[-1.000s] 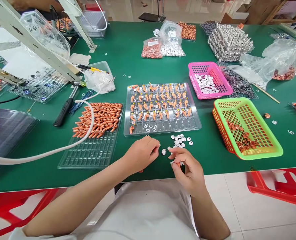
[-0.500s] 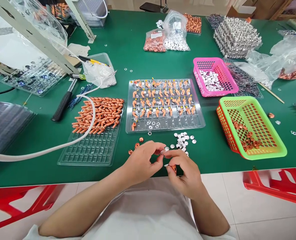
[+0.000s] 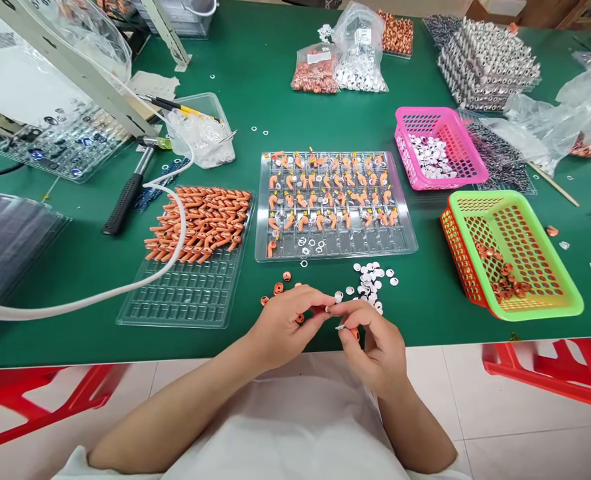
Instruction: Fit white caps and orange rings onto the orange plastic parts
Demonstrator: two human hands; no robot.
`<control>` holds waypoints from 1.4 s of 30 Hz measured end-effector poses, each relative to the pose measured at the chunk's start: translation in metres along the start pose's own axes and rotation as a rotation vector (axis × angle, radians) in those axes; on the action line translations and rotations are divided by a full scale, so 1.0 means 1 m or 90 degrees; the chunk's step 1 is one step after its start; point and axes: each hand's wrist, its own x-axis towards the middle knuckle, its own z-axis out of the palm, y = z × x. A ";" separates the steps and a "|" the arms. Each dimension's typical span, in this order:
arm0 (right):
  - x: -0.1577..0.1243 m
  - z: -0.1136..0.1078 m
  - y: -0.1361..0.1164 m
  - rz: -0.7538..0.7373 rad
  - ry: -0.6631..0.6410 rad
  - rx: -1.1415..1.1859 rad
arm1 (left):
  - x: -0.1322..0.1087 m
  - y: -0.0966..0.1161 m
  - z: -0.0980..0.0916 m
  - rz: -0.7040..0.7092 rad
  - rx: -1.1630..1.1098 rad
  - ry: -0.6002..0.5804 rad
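At the table's front edge my left hand is closed in a pinch, with a small white piece at its thumb and fingertips. My right hand meets it there with the index fingertip. Tucked in my right fingers is a small orange plastic part, and a thin white disc sticks out by the thumb. Just beyond the hands lie loose white discs and several round orange caps. Behind them rests a clear compartment tray with orange curved pieces and a few white rings.
To the left lie a clear tray with stacked orange tubes, a white hose and a hammer. A pink basket and a green basket stand right. Filled bags sit at the back.
The view has shifted slightly, and both hands stay close together. The fingertips have moved a little on the small white piece; an orange cap now shows beside my left fingers.
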 end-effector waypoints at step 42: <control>0.041 -0.017 -0.024 0.175 -0.213 -0.036 | -0.012 0.006 0.001 0.107 0.021 0.013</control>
